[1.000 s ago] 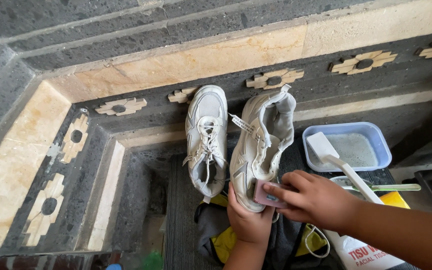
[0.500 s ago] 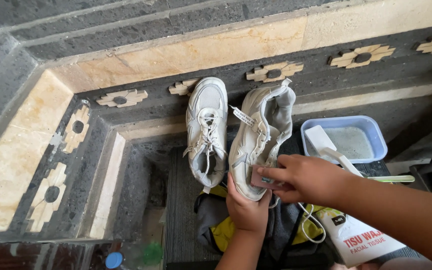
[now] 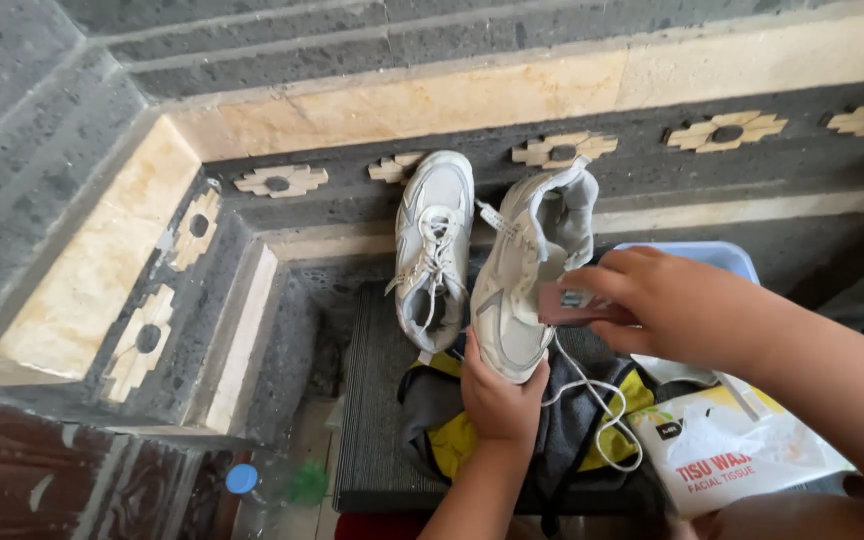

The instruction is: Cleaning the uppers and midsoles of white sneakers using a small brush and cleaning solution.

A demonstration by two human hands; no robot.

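Observation:
My left hand (image 3: 499, 392) grips the toe end of a white sneaker (image 3: 525, 270) from below and holds it up, tongue open and a loose lace hanging down. My right hand (image 3: 667, 300) presses a small pinkish block (image 3: 572, 305), like an eraser or sponge, against the side of that shoe. A second white sneaker (image 3: 434, 250) leans upright against the dark stone step just to the left, laces untied.
A blue plastic tub (image 3: 727, 258) sits behind my right hand. A white and yellow tissue packet (image 3: 727, 455) lies at the lower right. A grey and yellow cloth (image 3: 562, 435) covers a ribbed dark mat (image 3: 372, 400). A blue bottle cap (image 3: 241, 478) is at the lower left.
My right hand has moved up the side of the held shoe with the small block. The view has shifted slightly; the second shoe has stayed in place.

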